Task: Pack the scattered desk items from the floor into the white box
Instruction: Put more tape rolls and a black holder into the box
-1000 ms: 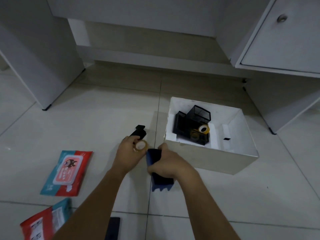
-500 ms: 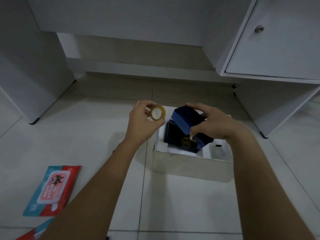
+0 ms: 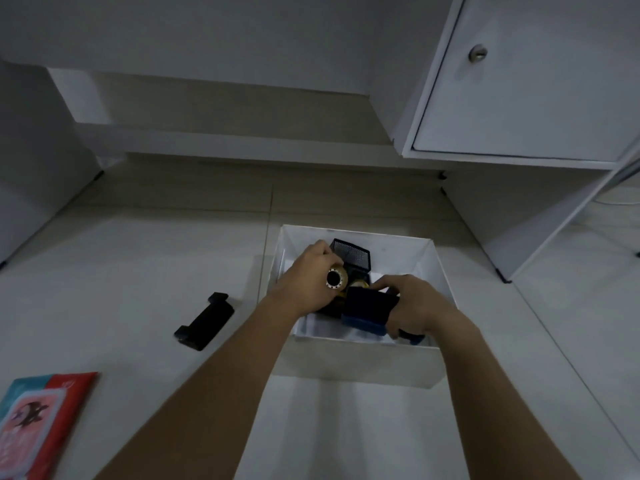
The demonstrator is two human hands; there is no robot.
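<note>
The white box [image 3: 436, 271] stands on the tiled floor at centre right. Inside it is a black mesh desk organiser [image 3: 351, 254] with another tape roll partly hidden behind my hands. My left hand [image 3: 308, 278] is over the box's left side and grips a yellowish tape roll [image 3: 336, 278]. My right hand [image 3: 412, 303] holds a dark blue box-shaped item [image 3: 369, 310] low inside the front part of the box. A black clip-like holder [image 3: 205, 320] lies on the floor left of the box.
A red and teal wipes packet [image 3: 38, 420] lies on the floor at the bottom left. White desk panels stand at the left and behind. A cabinet door with a round knob [image 3: 478, 53] hangs at the upper right above the box.
Both hands have dropped from above the box rim down into the box with the tape roll and the blue item. The view has shifted, and the black holder is visible again.
</note>
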